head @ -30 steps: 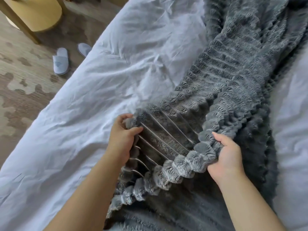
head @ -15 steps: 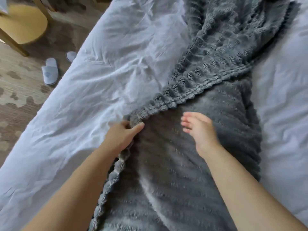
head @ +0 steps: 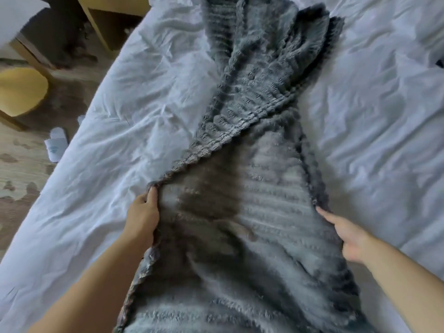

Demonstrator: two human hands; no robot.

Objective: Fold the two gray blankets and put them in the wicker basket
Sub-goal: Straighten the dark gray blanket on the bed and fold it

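Blanket (head: 259, 212) stretches away up the bed (head: 125, 111); left hand (head: 144, 213) pinches its edge; right hand (head: 347, 234) touches, grip unclear.

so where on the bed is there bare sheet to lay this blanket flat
Bare white sheet lies left of the gray blanket, out to the bed edge by the slippers. Another bare stretch lies to the blanket's right. The middle strip is crowded: the blanket runs bunched from near to far.
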